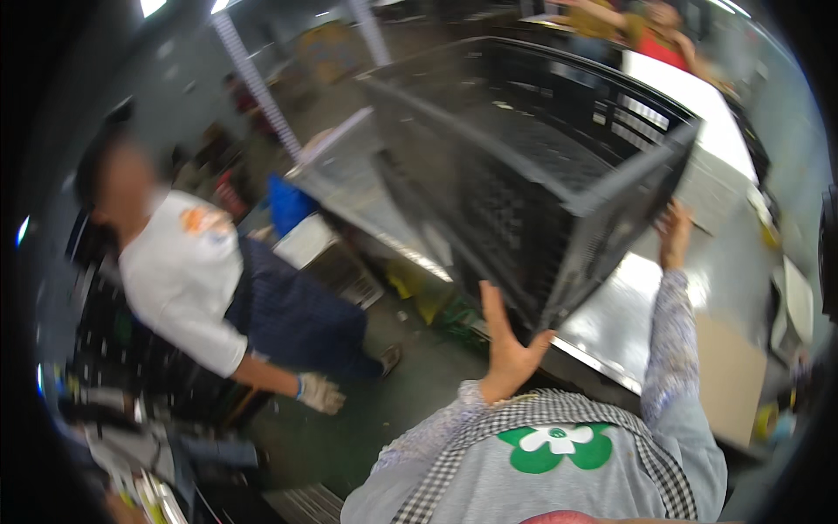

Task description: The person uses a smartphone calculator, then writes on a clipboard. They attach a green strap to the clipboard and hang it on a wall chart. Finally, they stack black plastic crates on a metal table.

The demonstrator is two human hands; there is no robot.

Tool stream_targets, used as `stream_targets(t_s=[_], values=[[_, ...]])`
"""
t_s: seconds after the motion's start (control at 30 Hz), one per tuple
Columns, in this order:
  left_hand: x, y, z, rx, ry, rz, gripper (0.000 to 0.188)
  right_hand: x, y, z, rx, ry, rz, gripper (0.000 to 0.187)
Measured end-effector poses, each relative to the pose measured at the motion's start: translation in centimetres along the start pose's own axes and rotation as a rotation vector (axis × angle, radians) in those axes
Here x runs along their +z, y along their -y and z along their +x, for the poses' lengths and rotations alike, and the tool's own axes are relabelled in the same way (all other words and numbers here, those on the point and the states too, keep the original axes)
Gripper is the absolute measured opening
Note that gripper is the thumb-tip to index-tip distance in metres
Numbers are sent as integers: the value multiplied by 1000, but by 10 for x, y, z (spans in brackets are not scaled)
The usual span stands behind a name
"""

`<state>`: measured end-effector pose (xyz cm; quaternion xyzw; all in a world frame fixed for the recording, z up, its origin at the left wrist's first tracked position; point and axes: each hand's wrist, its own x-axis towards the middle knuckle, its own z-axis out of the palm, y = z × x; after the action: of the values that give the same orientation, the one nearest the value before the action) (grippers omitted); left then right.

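A large black plastic crate (515, 201) with slotted walls is tilted over the metal table, and part of it looks blurred. My left hand (511, 349) supports the crate's near lower side, thumb spread from the fingers against the plastic. On its right side, my right hand (675, 234) grips the wall, with the fingers partly hidden behind it. The inside of the crate looks mostly bare, with a few small pale bits. Whether its underside touches the table, I cannot tell.
The shiny metal table (615, 323) carries a flat brown board (729, 375) near my right arm. A co-worker in a white shirt (188, 271) stands at left, one gloved hand (321, 393) lowered. More people are at the far right, beyond a white sheet (690, 100).
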<state>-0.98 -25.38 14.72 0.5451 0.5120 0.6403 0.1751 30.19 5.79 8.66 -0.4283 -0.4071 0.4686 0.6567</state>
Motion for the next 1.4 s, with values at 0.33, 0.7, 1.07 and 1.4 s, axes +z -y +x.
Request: stream_targets(t_s=[0.33, 0.7, 1.07, 1.4], values=[[13, -1, 11, 10, -116, 104, 100, 25, -5, 5, -149, 19, -4, 66], [-35, 16, 29, 148, -297, 179, 79, 14, -14, -21, -142, 201, -162, 64], [-163, 85, 103, 65, -323, 84, 56, 97, 39, -164, -148, 103, -506, 55], [-229, 189, 217, 12, -258, 203, 52, 158, 35, -235, -269, 250, -535, 20]])
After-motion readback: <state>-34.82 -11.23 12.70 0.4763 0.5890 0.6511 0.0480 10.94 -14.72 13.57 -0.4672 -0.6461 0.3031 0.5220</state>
